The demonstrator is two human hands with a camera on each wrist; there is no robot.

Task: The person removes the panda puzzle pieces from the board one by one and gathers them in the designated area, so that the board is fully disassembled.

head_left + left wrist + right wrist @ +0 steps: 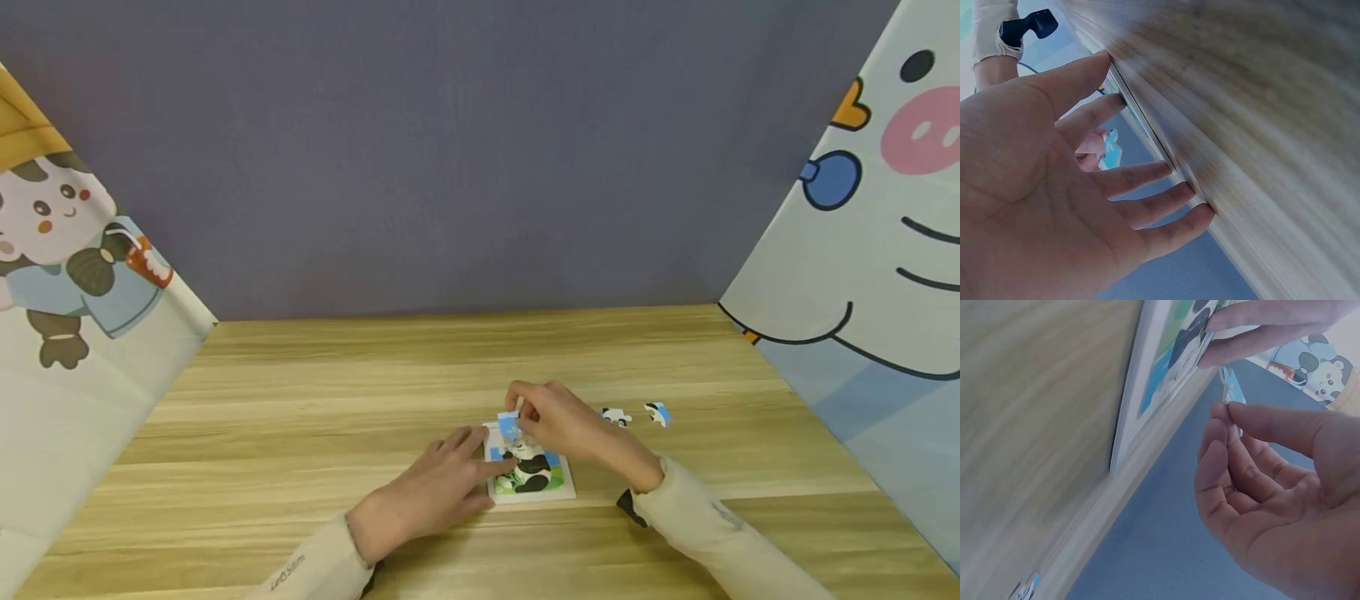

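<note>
From here I see the right hand point(562, 419) pinching a blue piece point(507, 427) between thumb and fingers, near the top of the board point(534, 499). The left hand point(438, 482) is spread, fingers nearly straight, touching the board on the table point(300, 417). To its right I spot two loose pieces point(617, 418)

Both arms point(712, 521) angle forward and inward, bringing the two hands close together in front of me. The left hand point(437, 485) lies low, palm down, fingers point(1132, 178) spread and nearly straight, its index finger point(498, 467) reaching rightward. The right hand point(566, 421) arches just beyond, thumb point(1279, 425) and fingertips point(1219, 411) meeting in a pinch.
</note>
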